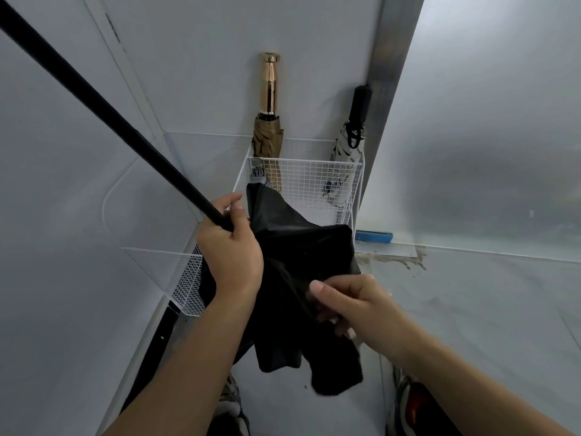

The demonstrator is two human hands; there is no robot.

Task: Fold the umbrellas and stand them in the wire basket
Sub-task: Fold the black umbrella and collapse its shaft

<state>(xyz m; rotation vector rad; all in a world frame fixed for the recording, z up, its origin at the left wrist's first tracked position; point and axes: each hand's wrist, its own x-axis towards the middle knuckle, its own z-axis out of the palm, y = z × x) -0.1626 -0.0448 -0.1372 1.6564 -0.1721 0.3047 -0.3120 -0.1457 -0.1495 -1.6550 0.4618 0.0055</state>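
A long black umbrella [292,247] hangs in front of me, its straight shaft running up to the top left corner. My left hand [231,247] grips the shaft where the loose black canopy begins. My right hand [349,305] pinches a fold of the canopy cloth lower down. Behind them a white wire basket [314,180] stands on the floor in the corner. In it stand a tan folded umbrella [267,140] with a shiny gold handle and a white patterned folded umbrella [347,152] with a black handle. A grey folded item shows inside the basket's left front corner.
White walls close in on the left and behind, and a metal post [383,58] rises at the right of the basket. The basket's reflection shows in the glossy left wall. A blue strip [374,236] lies on the floor by the post. Shoes [408,401] show at the bottom edge.
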